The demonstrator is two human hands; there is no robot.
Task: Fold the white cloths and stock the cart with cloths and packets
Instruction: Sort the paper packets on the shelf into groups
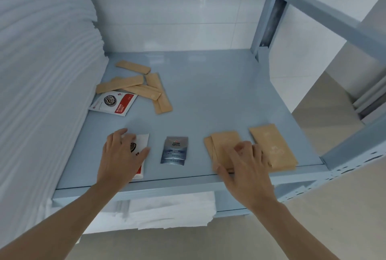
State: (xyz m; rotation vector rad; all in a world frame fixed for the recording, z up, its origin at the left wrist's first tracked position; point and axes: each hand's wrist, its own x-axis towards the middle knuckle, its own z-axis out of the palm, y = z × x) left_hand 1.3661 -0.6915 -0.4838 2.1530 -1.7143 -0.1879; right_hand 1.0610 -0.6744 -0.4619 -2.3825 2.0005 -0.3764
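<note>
Nearest me, below the shelf's front lip, folded white cloths (167,211) lie stacked on the lower level of the cart, so that part of the stocking looks done. On the blue shelf (208,96) above them, both of my hands are working along the front row of packets. My left hand (121,153) lies flat with straight, spread fingers on a white coffee packet (144,140), pressing it to square it up. My right hand (244,163) has its fingers curled over a small stack of tan packets (223,142), thumb at the near edge, seemingly to neaten the pile. Between my hands sits a grey coffee packet (174,151), apart from both; just right of my right hand lies another tan stack (271,144). I judge I am lining kinds up side by side. Farther back, loose tan stick sachets (137,86) and a red-and-white coffee packet (112,103) lie scattered, unsorted. Along the left, a tall stack of white cloths (41,71) fills that side.
</note>
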